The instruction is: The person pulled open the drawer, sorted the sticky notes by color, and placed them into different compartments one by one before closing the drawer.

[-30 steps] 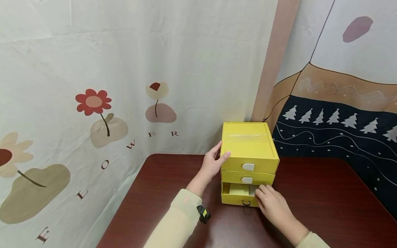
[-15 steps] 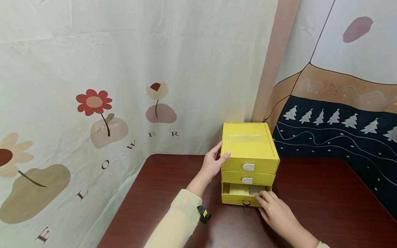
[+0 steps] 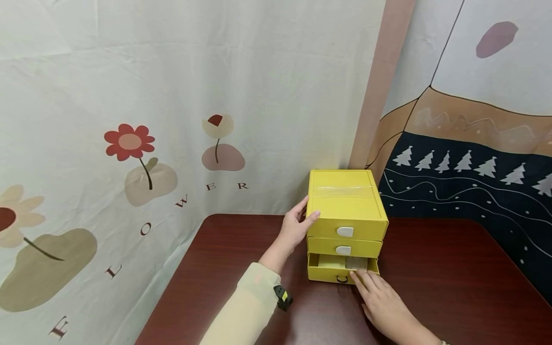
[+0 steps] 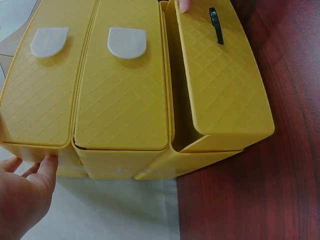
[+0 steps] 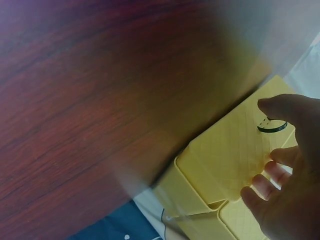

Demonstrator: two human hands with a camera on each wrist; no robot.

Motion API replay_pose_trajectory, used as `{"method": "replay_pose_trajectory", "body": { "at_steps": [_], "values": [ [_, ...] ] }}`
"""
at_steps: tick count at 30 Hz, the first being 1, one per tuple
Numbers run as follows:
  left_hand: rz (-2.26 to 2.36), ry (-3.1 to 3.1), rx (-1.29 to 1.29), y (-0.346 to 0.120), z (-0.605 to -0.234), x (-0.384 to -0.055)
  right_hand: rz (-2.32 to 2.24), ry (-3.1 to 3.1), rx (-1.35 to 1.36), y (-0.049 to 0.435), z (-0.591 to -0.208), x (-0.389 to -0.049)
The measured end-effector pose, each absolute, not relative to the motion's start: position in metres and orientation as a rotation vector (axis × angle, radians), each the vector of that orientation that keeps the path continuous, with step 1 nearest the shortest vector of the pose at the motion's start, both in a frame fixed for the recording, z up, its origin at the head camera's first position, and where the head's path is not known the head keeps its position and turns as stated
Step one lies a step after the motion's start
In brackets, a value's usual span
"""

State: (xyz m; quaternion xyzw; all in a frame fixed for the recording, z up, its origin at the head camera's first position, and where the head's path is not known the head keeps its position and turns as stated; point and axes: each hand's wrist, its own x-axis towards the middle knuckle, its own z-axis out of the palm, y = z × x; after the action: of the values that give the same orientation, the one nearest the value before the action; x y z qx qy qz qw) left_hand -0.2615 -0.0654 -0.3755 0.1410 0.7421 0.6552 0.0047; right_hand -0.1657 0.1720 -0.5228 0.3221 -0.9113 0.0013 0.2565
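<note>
A yellow drawer cabinet (image 3: 342, 194) with three stacked drawers stands on the table. My left hand (image 3: 295, 230) rests against its upper left side, its thumb by the front top edge. The bottom drawer (image 3: 323, 273) is pulled partly out and has a black ring handle (image 3: 342, 279). Inside lie a pale yellow block (image 3: 331, 261) and a whitish, partly see-through item (image 3: 356, 263), whose kind I cannot tell. My right hand (image 3: 384, 304) touches the right part of that drawer's front with fairly straight fingers. The right wrist view shows its thumb near the ring.
The upper two drawers are closed, each with a white tab (image 3: 345, 232) on its front. Dark red wood makes up the table (image 3: 241, 258). A printed curtain (image 3: 267, 96) hangs close behind the cabinet, and a patterned cloth (image 3: 465, 191) lies behind to the right.
My right hand has come out from over the drawer's right side and down onto its front. The bottom drawer has slid in slightly. My left hand stays in place.
</note>
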Motion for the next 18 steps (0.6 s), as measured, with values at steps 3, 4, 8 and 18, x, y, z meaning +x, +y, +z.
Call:
{"method": "replay_pose_trajectory", "body": {
  "at_steps": [3, 4, 8, 18],
  "values": [
    [2.049, 2.329, 0.443, -0.066, -0.376, -0.262, 0.007, -2.481, 0.867, 0.172, -0.524, -0.167],
    [2.047, 2.331, 0.443, -0.066, -0.376, -0.262, 0.010, -2.482, 0.865, 0.172, -0.524, -0.167],
    [2.044, 2.336, 0.446, -0.066, -0.376, -0.262, 0.025, -2.492, 0.853, 0.172, -0.524, -0.170],
    [2.045, 2.334, 0.441, -0.066, -0.375, -0.261, 0.031, -2.556, 0.797, 0.170, -0.521, -0.178]
  ]
}}
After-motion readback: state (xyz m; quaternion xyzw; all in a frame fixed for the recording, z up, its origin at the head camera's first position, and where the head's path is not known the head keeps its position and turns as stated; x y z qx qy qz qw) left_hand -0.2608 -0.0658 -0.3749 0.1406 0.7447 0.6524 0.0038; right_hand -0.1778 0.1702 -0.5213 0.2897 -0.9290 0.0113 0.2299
